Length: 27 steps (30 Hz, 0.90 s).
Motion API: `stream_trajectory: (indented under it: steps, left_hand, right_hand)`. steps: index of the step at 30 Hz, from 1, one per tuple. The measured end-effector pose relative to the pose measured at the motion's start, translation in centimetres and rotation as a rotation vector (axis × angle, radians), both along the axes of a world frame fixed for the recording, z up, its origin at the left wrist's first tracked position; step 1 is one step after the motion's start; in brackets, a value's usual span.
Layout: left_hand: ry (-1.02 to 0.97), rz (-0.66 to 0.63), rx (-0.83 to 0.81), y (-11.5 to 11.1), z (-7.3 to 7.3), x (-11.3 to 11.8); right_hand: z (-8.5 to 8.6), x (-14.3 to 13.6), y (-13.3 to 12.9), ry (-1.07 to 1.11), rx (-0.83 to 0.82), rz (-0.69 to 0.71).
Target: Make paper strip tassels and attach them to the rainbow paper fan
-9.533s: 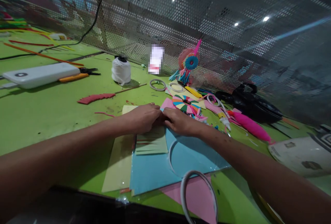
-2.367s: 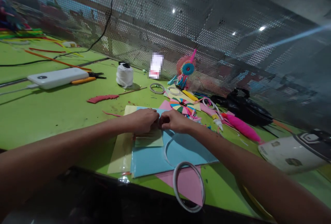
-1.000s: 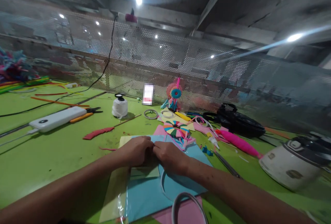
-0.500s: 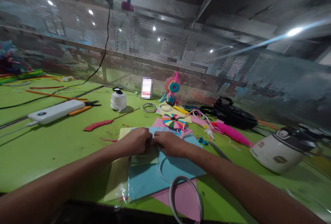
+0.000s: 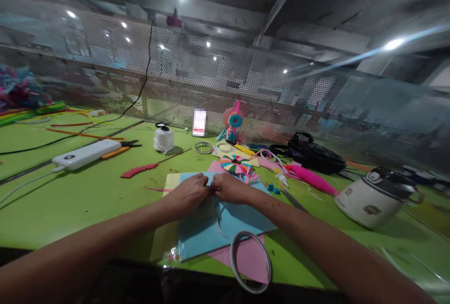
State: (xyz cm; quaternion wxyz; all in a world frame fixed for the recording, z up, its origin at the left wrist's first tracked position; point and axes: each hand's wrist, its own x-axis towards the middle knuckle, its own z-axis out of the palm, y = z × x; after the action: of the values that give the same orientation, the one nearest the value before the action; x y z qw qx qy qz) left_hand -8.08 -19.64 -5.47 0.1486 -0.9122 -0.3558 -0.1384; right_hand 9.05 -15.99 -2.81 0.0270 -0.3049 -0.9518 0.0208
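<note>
Over a sheet of light blue paper (image 5: 246, 219), my left hand (image 5: 193, 190) and my right hand (image 5: 230, 188) meet with their fingertips close together. Both are closed in a pinch; whatever lies between the fingers is hidden by the knuckles. Pale yellow paper (image 5: 163, 240) sticks out on the left of the blue sheet, and pink paper (image 5: 251, 259) shows below it. A grey-white ring (image 5: 233, 273) stands at the near table edge, partly over the pink paper. Just beyond my right hand lies a striped multicolour paper disc (image 5: 235, 163).
On the left are a white power bank (image 5: 87, 154), pliers (image 5: 117, 152) and a white thread spool (image 5: 163, 140). A pink-and-blue craft figure (image 5: 234, 121) stands behind. To the right are a bright pink roll (image 5: 312, 178), scissors (image 5: 294, 200), a black bag (image 5: 314, 154) and a kettle (image 5: 369, 201).
The pale yellow piece that showed beneath my left hand is out of sight. Both hands stay together with fingers pinched, slightly turned. The camera view has shifted a little.
</note>
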Motion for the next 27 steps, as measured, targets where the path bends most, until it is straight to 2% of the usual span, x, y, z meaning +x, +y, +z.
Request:
stream_trajectory:
  steps: [6, 8, 11, 13, 16, 22, 27]
  left_hand:
    - [-0.039, -0.075, -0.010, -0.6, 0.2, 0.0]
    - [-0.106, -0.049, -0.120, -0.3, 0.5, -0.3]
    - [-0.226, 0.069, -0.394, 0.7, 0.8, -0.9]
    - [-0.258, 0.140, -0.489, 1.4, 0.8, -1.2]
    - [-0.259, 0.201, -0.522, 2.0, 0.6, -1.2]
    - [-0.189, 0.293, -0.524, 1.6, 1.1, -0.6]
    - [-0.106, 0.275, -0.460, 1.1, 1.4, -0.1]
  right_hand:
    - [0.2, -0.4, 0.4, -0.065, 0.017, 0.047]
    - [0.3, -0.5, 0.3, -0.077, 0.014, 0.062]
    - [0.5, -0.6, 0.1, -0.089, 0.007, 0.085]
    - [0.6, -0.6, -0.1, -0.093, 0.010, 0.091]
    - [0.5, -0.5, -0.3, -0.092, 0.023, 0.089]
    - [-0.3, -0.1, -0.4, -0.057, 0.049, 0.078]
    - [-0.5, 0.0, -0.4, -0.039, 0.033, 0.078]
